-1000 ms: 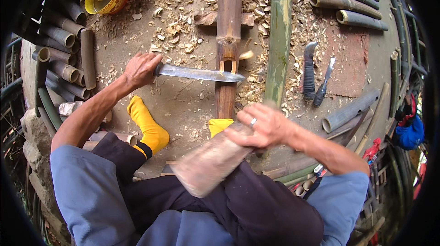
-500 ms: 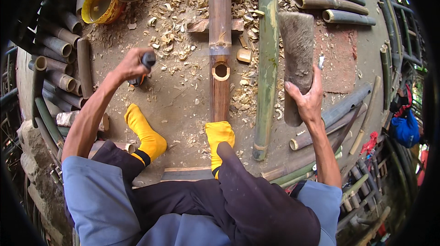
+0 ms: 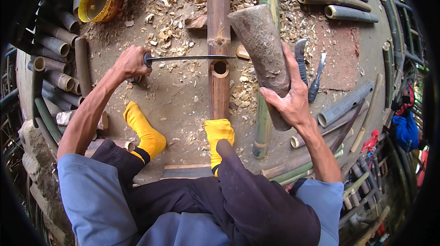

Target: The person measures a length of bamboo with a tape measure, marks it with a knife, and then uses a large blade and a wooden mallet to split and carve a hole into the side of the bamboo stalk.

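The brown bamboo pole runs outward from a yellow sock, with a round hole in its top. Left of the pole, the left hand has its fingers clamped on the handle of a knife, whose blade crosses the pole just beyond the hole. Right of the pole, the right hand has its fingers wrapped around a wooden block, tilted toward the pole.

One club, two hands
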The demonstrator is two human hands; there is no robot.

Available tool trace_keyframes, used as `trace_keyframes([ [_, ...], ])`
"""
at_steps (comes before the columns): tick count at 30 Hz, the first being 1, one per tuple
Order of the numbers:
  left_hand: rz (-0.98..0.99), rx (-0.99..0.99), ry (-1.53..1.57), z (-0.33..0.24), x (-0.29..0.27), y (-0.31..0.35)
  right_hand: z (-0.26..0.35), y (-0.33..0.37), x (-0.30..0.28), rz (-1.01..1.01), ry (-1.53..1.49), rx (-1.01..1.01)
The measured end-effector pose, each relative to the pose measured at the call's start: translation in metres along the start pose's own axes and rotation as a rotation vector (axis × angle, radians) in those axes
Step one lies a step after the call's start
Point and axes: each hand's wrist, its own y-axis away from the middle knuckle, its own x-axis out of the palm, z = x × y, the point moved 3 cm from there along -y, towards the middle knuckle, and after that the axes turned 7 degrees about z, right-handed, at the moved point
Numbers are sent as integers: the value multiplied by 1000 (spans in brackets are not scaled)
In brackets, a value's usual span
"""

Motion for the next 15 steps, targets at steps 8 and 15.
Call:
trace_keyframes([
  [8, 11, -18, -81, 4, 2, -5, -21, -32, 29, 350, 417, 151],
  [15, 62, 55, -56, 0, -6, -7, 20, -47, 17, -107, 23, -306],
])
